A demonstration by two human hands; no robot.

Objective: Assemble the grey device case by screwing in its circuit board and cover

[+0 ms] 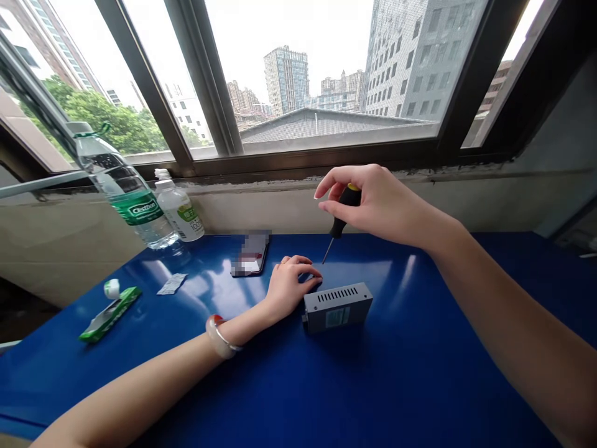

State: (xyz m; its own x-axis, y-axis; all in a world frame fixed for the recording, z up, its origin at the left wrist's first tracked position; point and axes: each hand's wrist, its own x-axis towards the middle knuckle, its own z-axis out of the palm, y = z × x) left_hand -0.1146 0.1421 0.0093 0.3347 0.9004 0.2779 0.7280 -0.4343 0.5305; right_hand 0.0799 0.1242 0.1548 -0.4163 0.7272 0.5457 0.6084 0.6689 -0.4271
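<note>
In the head view, the right hand (380, 205) is holding a screwdriver (340, 221), a seemingly loose grip risking a slip. A grey box (338, 311) is standing on the blue table (420, 367) near the left hand (288, 287); a bump could be toppling it. Whether that curled hand is pinching anything, I cannot tell.

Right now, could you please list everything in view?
Screwdriver: one, black, in right hand
Slotted box: one, grey, on table
Phone: one, dark, beyond left hand
Large bottle: one, clear, back left
Small bottle: one, whitish, beside it
Packet: one, whitish, left of phone
Carton: one, green, left
Round piece: one, white-green, by carton
Table: one, blue, below
Window: one, dark-framed, behind
Wall: one, pale, below window
Buildings: several, pale, outside
Trees: several, green, outside
Bangles: about two, pale, left wrist
Left hand: one, beside box
Right hand: one, around screwdriver
</note>
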